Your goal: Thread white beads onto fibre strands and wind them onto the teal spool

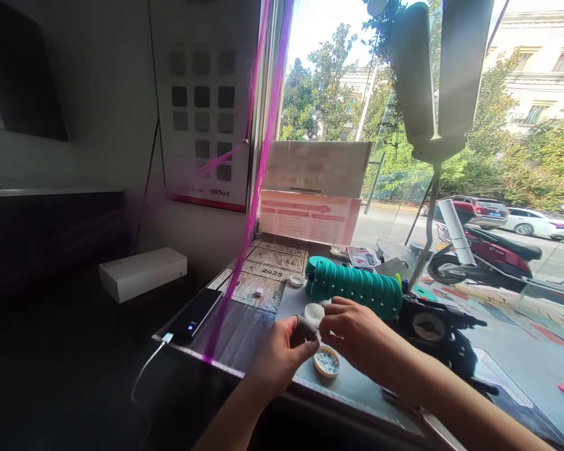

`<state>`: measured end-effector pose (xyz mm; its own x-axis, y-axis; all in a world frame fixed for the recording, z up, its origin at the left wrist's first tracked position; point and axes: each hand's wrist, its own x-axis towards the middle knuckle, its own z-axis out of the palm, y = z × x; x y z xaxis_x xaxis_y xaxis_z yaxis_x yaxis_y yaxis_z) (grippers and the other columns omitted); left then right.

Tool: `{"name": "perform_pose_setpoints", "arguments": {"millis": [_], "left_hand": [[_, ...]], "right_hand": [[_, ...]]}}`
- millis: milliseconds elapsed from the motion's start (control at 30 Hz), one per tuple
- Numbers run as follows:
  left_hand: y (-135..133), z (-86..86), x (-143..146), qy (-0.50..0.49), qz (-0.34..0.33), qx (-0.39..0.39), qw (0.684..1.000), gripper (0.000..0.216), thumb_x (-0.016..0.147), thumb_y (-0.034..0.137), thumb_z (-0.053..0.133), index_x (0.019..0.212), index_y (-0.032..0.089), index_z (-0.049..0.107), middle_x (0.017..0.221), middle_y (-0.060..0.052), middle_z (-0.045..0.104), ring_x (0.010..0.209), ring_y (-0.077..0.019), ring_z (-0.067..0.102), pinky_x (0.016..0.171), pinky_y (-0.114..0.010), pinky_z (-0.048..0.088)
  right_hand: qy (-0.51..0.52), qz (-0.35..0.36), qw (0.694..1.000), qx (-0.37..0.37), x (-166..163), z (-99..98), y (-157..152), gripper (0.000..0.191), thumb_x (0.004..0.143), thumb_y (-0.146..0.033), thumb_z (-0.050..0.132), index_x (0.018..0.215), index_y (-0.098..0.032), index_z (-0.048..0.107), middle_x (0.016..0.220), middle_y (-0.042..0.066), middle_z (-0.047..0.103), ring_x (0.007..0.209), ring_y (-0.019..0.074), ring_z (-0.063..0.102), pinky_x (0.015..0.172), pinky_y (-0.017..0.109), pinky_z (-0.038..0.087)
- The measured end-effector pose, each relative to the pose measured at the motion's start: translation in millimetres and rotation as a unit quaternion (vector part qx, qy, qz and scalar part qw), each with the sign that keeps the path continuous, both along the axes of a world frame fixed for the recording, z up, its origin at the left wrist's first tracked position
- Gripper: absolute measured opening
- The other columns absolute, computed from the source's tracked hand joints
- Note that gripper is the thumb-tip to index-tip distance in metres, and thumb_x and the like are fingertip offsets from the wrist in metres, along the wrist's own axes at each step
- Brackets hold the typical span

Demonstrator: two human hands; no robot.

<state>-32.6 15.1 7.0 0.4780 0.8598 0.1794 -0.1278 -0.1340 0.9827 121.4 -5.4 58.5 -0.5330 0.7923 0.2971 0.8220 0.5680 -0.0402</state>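
Observation:
Over the near edge of the table, my left hand [284, 351] is closed, thumb and curled fingers brought together. A dark grey patch covers one of its fingers. Close beside it, my right hand [352, 322] is pinched, its fingertips near a white round dish [314, 315]. Whatever either hand holds is too small or hidden to make out. Just below both hands is a shallow round dish of small pale beads [327, 362]. Behind my right hand lies a teal ridged cylinder [355, 283] dotted with white beads, mounted on a black stand [432, 329].
A small round dish [296, 280] stands by a printed 2025 sheet [266, 275]. Left of it lies a black power bank [197, 316] with a white cable [145, 366]. A white box [143, 274] sits further left. Magenta strands [249, 219] hang before the window.

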Motion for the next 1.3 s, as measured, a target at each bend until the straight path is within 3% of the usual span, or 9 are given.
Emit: {"name": "perform_pose_setpoints", "arguments": {"millis": [167,367,467,533,600,733,967,1300], "left_hand": [[3.7,2.4,5.2,0.034,-0.006,0.011,0.999,0.005,0.066,0.018,0.061,0.069,0.014,0.059,0.063,0.001,0.054,0.061,-0.0113,0.046,0.059,-0.022,0.034],[8.3,-5.7,7.1,0.022,0.007,0.02,1.0,0.012,0.067,0.023,0.064,0.068,0.013,0.059,0.062,0.003,0.053,0.059,-0.0104,0.044,0.056,-0.021,0.033],[9.0,-6.7,11.8,-0.018,0.025,0.006,1.0,0.016,0.064,0.025,0.068,0.066,0.013,0.058,0.06,0.003,0.052,0.057,-0.0095,0.044,0.055,-0.02,0.033],[9.6,-5.5,20.0,-0.07,0.048,-0.007,0.996,0.017,0.064,0.026,0.068,0.066,0.013,0.057,0.06,0.003,0.053,0.057,-0.0089,0.044,0.057,-0.02,0.035],[11.3,-3.4,33.2,-0.132,0.081,-0.02,0.988,0.018,0.065,0.028,0.067,0.065,0.013,0.057,0.059,0.002,0.054,0.056,-0.0085,0.045,0.058,-0.02,0.036],[19.6,-0.4,66.3,-0.237,0.149,-0.043,0.959,0.018,0.063,0.029,0.067,0.066,0.013,0.058,0.057,0.003,0.054,0.053,-0.008,0.045,0.055,-0.02,0.037],[30.6,-5.8,94.8,-0.27,0.24,-0.032,0.932,0.016,0.065,0.029,0.063,0.067,0.014,0.057,0.061,0.001,0.056,0.057,-0.0092,0.048,0.059,-0.022,0.04],[27.6,-1.7,99.1,-0.191,0.313,0.026,0.93,0.013,0.067,0.026,0.058,0.069,0.013,0.058,0.067,-0.004,0.062,0.063,-0.0148,0.056,0.065,-0.027,0.044]], "right_hand": [[-0.183,0.006,0.983,-0.003,-8.2,9.9,3.4,0.015,0.067,-0.005,0.056,0.06,-0.017,0.063,0.066,0.004,0.063,0.068,0.0154,0.051,0.059,0.029,0.033],[-0.223,0.005,0.975,0.008,-19.0,10.0,3.5,0.014,0.068,-0.006,0.058,0.062,-0.016,0.064,0.068,0.005,0.064,0.069,0.0155,0.052,0.055,0.029,0.029],[-0.18,0.013,0.983,0.024,-9.1,13.9,8.9,0.015,0.067,-0.007,0.059,0.058,-0.017,0.062,0.064,0.004,0.063,0.067,0.015,0.052,0.056,0.028,0.029],[-0.092,0.004,0.995,0.034,5.5,22.0,14.9,0.01,0.069,-0.014,0.06,0.061,-0.019,0.063,0.064,0.002,0.063,0.066,0.0143,0.052,0.057,0.026,0.032],[0.026,-0.034,0.998,0.055,22.4,31.1,22.0,0.009,0.074,-0.023,0.057,0.069,-0.021,0.064,0.067,0.0,0.063,0.064,0.0133,0.052,0.059,0.025,0.035],[0.183,-0.144,0.968,0.095,43.2,32.8,35.7,0.017,0.078,-0.03,0.05,0.074,-0.019,0.063,0.066,0.0,0.061,0.06,0.0134,0.051,0.059,0.026,0.037],[0.216,-0.145,0.953,0.153,41.9,3.7,44.4,0.02,0.079,-0.029,0.047,0.07,-0.019,0.062,0.063,0.001,0.057,0.066,0.0166,0.049,0.063,0.028,0.036],[0.201,-0.154,0.956,0.147,44.1,2.5,45.2,0.018,0.08,-0.03,0.048,0.071,-0.021,0.06,0.064,0.001,0.053,0.069,0.0171,0.047,0.066,0.03,0.034]]}}
